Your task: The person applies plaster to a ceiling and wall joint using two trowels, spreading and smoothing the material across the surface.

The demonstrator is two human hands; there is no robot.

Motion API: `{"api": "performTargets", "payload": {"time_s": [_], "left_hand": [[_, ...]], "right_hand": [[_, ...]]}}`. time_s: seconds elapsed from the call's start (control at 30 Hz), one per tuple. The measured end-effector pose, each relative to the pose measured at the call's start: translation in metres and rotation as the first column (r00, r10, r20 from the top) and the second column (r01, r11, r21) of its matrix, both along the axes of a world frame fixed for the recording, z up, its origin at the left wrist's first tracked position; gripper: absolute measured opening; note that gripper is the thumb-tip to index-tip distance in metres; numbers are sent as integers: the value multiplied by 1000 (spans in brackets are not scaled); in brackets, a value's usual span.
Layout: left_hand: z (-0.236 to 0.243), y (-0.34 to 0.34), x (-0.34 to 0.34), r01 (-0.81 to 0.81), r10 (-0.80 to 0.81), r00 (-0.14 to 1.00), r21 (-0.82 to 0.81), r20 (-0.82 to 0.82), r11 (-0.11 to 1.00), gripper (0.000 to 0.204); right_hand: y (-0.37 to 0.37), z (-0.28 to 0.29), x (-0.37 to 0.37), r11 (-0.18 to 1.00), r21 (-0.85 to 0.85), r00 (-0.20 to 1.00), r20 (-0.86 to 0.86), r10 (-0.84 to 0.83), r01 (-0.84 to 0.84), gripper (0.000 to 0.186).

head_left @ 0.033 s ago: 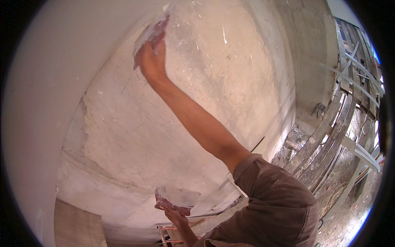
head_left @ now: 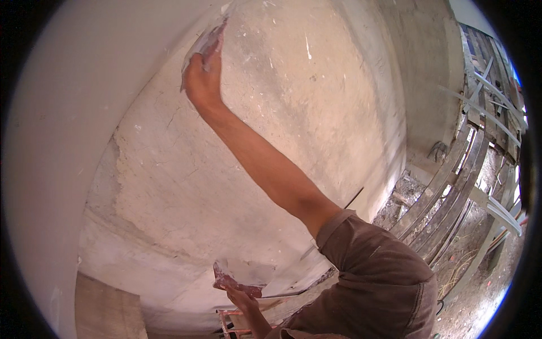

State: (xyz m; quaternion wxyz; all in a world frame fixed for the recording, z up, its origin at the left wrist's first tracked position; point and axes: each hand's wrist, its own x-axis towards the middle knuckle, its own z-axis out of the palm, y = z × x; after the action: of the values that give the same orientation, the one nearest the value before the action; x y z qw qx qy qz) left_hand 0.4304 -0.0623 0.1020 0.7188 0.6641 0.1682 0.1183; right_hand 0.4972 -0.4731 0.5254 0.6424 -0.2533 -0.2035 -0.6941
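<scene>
My right hand (head_left: 202, 79) is stretched far up against a rough, cracked plaster wall (head_left: 293, 96). It grips a flat putty blade (head_left: 204, 39) smeared with white paste and presses it to the wall where smooth white coating (head_left: 84, 85) meets the bare plaster. My right arm in a brown sleeve (head_left: 372, 271) crosses the picture from the lower right. Low down, my left hand (head_left: 241, 298) holds a reddish flat board (head_left: 237, 278) loaded with white putty, close to the wall's base.
Wooden planks and poles of a scaffold (head_left: 451, 186) run along the right. Rubble and dirt ground (head_left: 474, 254) lie below them. A reddish metal frame (head_left: 228, 322) shows under my left hand. A grey block (head_left: 107, 308) sits at the lower left.
</scene>
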Motion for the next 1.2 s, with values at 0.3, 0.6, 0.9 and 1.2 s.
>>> {"api": "performTargets", "payload": {"time_s": [0.3,0.6,0.9,1.2], "left_hand": [[-20,35,-25,-68,69,996,21,-55,997,79],[-24,25,-29,-33,33,995,5,-89,999,81],[-26,20,-29,-5,3,995,-19,-102,1000,83],[-26,18,-35,15,-19,992,-36,-124,999,85]], "right_hand": [[39,5,14,812,-144,824,37,-566,565,85],[-38,-17,1,833,62,829,168,534,-550,14],[-38,-16,-44,918,-140,905,167,392,-372,35],[-38,-34,28,891,-189,909,24,-417,413,77]]}}
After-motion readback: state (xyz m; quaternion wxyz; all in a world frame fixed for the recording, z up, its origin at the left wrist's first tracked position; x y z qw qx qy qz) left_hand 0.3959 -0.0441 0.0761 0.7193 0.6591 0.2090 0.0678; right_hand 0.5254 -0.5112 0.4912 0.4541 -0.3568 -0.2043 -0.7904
